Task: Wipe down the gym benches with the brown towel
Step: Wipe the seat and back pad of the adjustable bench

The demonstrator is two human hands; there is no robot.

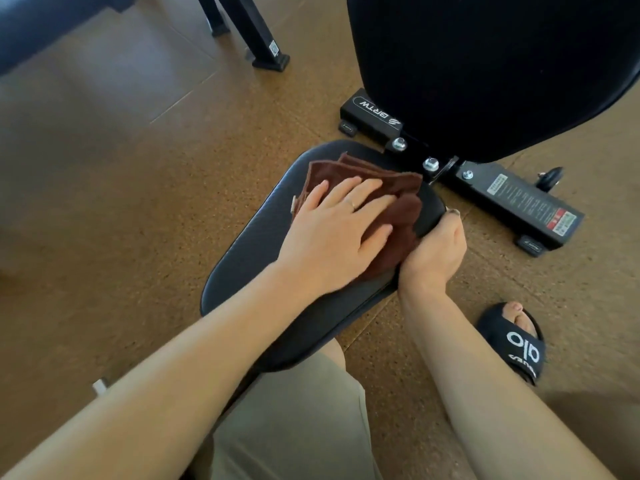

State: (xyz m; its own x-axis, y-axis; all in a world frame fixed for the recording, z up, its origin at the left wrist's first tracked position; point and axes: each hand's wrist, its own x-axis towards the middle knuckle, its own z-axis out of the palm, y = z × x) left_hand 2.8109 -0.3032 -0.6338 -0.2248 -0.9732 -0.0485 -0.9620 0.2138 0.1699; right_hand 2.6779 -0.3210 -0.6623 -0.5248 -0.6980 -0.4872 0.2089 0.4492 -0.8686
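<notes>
Brown towel (391, 202), folded and rumpled, lying on the far end of the black seat pad (249, 258), long axis running from near right to far left. Pressed flat under the left hand (332, 230), fingers straight and spread, pointing far-right. Gripping the pad's right edge: right hand (436, 247), fingers curled under.

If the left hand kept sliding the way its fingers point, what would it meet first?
The left hand, flat on the brown towel, points toward the seat pad's far edge. Beyond that, probably the bolted hinge bracket; depth is unclear.
</notes>
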